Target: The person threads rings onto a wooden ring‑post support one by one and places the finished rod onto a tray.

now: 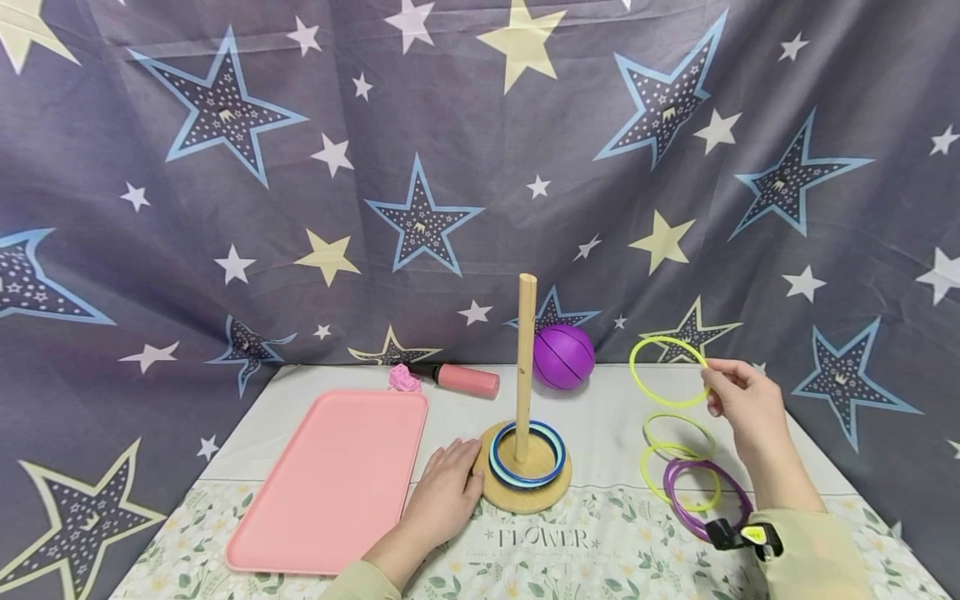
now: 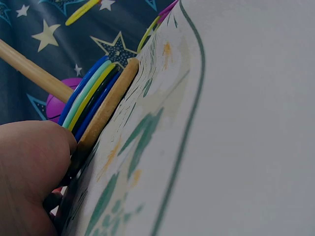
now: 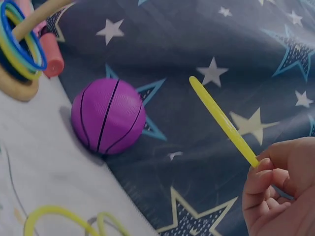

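In the head view my right hand pinches the edge of a yellow ring between thumb and fingers, raised above the table. The right wrist view shows that yellow ring nearly edge-on. My left hand lies flat at the left side of a round wooden base, its fingers touching the rim. A wooden peg rises upright from this base. Stacked around the peg are several rings; the left wrist view shows a blue ring, a mint ring and a yellow ring among them.
Below my right hand lie loose yellow rings and purple rings, overlapping. A purple ball sits behind the peg. To the left is a pink tray; a pink pump and a crumpled pink thing lie behind it.
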`<state>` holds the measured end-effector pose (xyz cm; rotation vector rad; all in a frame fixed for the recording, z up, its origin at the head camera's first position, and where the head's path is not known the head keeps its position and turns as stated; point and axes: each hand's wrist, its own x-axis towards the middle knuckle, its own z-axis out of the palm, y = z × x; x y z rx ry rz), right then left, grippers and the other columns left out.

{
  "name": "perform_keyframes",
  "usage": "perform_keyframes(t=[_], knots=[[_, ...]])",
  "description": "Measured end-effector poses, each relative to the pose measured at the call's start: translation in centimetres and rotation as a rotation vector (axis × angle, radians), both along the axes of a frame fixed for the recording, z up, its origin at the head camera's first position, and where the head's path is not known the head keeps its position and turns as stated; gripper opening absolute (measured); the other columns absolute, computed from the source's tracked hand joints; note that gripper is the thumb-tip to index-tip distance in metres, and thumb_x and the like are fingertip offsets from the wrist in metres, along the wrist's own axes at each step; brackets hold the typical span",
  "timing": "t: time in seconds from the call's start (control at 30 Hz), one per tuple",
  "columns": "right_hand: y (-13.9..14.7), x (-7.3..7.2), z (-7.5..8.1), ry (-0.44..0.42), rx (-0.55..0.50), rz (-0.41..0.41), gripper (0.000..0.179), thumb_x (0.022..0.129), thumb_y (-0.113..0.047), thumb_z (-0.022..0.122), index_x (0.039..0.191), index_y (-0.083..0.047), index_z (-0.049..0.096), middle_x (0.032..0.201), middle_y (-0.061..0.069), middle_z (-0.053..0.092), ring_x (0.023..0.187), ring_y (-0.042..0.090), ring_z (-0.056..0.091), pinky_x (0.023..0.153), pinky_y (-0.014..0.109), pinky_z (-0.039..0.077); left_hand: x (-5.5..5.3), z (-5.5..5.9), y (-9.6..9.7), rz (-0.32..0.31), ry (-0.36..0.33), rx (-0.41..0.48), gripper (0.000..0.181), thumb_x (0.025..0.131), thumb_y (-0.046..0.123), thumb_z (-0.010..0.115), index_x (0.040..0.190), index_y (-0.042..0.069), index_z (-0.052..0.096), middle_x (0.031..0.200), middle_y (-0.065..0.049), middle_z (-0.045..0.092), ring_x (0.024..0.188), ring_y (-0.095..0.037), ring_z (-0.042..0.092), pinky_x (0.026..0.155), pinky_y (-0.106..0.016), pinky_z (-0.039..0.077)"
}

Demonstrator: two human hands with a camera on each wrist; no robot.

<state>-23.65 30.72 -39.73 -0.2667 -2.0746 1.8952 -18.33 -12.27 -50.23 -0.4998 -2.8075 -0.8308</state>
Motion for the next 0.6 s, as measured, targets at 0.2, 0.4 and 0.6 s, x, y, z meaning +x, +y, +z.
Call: perform_keyframes(t=[0.2, 0.4, 0.6], knots=[[-0.8, 0.7, 1.3, 0.05, -0.102, 0.061, 0.014, 0.108, -0.01, 0.071, 0.108, -0.023, 0.077, 0.085, -0.006, 0.068, 0.067, 0.008, 0.058, 0.055, 0.019, 0.052, -0.2, -0.2, 0.0, -0.002, -0.01, -0.001, 0.049, 0.113, 0.016, 0.058, 0.157, -0.006, 0.054, 0.16, -0.023, 0.057, 0.155, -0.045, 0.044, 0.131, -0.065, 0.026], [-1.9, 1.3, 2.6, 0.101, -0.147, 0.124, 0.013, 0.108, -0.01, 0.072, 0.111, -0.02, 0.078, 0.087, -0.004, 0.069, 0.066, 0.009, 0.058, 0.053, 0.02, 0.052, -0.4, -0.5, -0.1, 0.0, -0.024, -0.017, 0.05, 0.115, 0.019, 0.056, 0.159, -0.004, 0.054, 0.161, -0.02, 0.057, 0.157, -0.042, 0.043, 0.132, -0.063, 0.025], [-3.3, 1.3, 4.7, 0.177, -0.176, 0.199, 0.009, 0.106, -0.01, 0.076, 0.113, -0.015, 0.079, 0.088, 0.0, 0.068, 0.065, 0.01, 0.058, 0.053, 0.02, 0.052, -0.5, -0.6, -0.3, 0.0, -0.009, -0.019, 0.05, 0.114, 0.019, 0.057, 0.158, -0.005, 0.054, 0.16, -0.021, 0.057, 0.156, -0.044, 0.044, 0.132, -0.064, 0.026]])
